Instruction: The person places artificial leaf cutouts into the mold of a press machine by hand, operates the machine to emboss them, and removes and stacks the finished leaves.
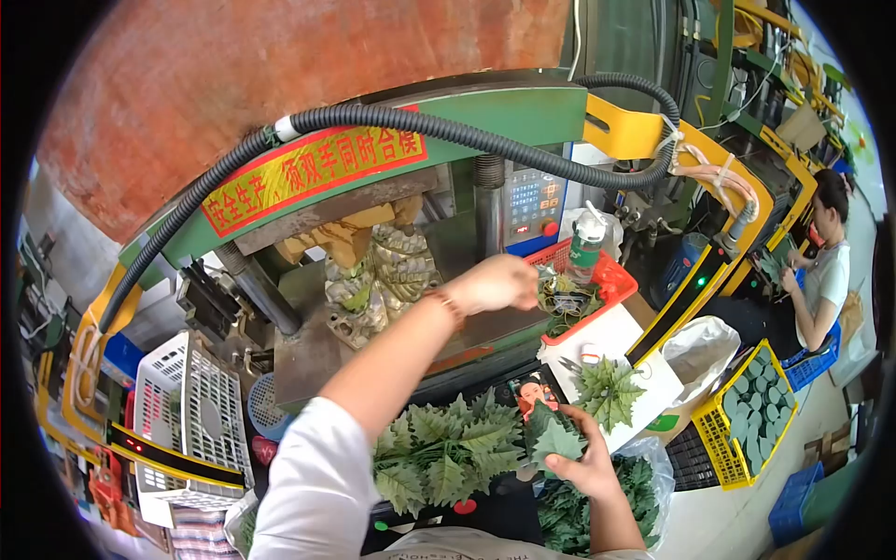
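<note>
My left hand (495, 285) reaches out in front of the press, beside the red basket (616, 280). Its fingers are closed, and what they hold, if anything, is too small to tell. Lower down, my right hand (588, 462) grips a small stack of green artificial leaves (553, 435) between thumb and fingers. A pile of leaf sprigs (448, 448) lies left of it. One more leaf sprig (609, 392) rests on the white board (653, 387), near a pair of scissors. The press holds a leaf-patterned metal mold (378, 285).
A green-capped bottle (586, 245) stands in the red basket. The press's yellow guard arm (686, 303) runs along the right. White crates (191, 411) stand left. A co-worker (826, 266) sits far right behind a yellow crate (747, 411) of leaves. Bagged leaves (569, 513) lie below.
</note>
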Motion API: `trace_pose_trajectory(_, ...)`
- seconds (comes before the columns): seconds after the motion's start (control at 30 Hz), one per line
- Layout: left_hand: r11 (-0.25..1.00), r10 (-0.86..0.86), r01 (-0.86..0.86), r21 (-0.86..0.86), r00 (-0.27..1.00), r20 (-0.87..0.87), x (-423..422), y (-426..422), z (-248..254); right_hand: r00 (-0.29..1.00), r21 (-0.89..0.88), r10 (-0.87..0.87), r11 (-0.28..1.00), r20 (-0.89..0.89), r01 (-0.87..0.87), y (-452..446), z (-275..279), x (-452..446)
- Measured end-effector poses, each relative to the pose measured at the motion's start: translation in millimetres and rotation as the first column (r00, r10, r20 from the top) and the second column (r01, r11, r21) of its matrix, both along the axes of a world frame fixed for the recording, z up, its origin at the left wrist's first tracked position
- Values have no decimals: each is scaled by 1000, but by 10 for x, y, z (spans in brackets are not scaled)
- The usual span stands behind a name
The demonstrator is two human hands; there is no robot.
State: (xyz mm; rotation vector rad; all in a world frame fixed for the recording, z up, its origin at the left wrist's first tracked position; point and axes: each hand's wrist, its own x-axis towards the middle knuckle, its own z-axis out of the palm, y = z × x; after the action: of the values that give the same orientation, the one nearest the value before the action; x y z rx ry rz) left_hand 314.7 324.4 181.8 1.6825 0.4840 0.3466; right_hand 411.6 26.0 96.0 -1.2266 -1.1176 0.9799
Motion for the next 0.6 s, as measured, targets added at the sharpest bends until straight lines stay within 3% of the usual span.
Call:
trace_pose_trajectory(0.07,992,123,-127,-18,979,-163,249,251,-269,999,-9,-3,1000,-36,3,-3,52,-66)
trace_pose_trajectory(0.1,991,124,-130,-27,979,-160,234,115,-200,997,-15,-12,1000,-77,11,-8,95,-103)
trace_pose_trajectory(0.17,855,258,-221,470,966,-14,76,-444,184,986,-22,-25,1000,-167,22,-1,179,-162)
trace_pose_trajectory(0.23,937,64,-77,340,997,48,-331,-926,313,990,-4,23,1000,-138,-24,-14,297,-223)
trace_pose_trajectory(0.27,991,-49,61,118,993,-104,-598,-1209,523,992,22,70,997,-107,-68,2,371,-275)
trace_pose_trajectory(0.33,784,-91,10,621,991,99,-1099,-1556,251,981,67,187,981,-46,-184,99,459,-420)
trace_pose_trajectory(0.43,884,18,-46,465,998,65,-1805,-1961,97,889,13,452,892,-65,-453,289,499,-850)
trace_pose_trajectory(0.5,899,227,-233,372,972,60,-2276,-2139,-37,779,-10,623,780,-73,-625,385,528,-1134)
trace_pose_trajectory(0.57,875,466,-465,131,884,28,-2733,-2313,-120,760,22,649,761,-36,-649,468,528,-1334)
trace_pose_trajectory(0.6,863,491,-491,124,871,28,-2966,-2373,-165,767,64,642,765,6,-641,517,518,-1424)
